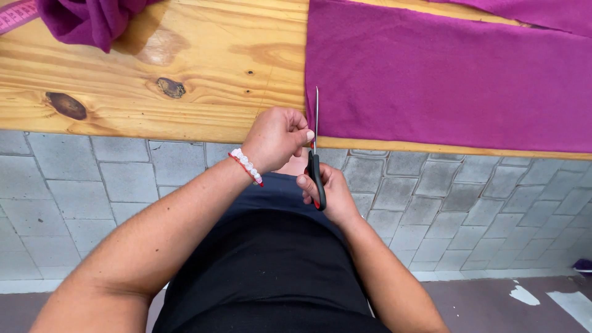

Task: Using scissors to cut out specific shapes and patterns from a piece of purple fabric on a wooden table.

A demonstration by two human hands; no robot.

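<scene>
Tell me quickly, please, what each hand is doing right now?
Left hand: closed, pinching the edge of the magenta cloth.
Right hand: closed on the scissors.

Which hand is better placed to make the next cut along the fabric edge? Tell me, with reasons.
Probably the right hand: it already grips the scissors, whose blades lie along the magenta fabric edge. The left hand is fisted at that edge on the wooden table, apparently pinching the cloth.

Single head-worn view, straight down, close over table edge [185,132].
</scene>
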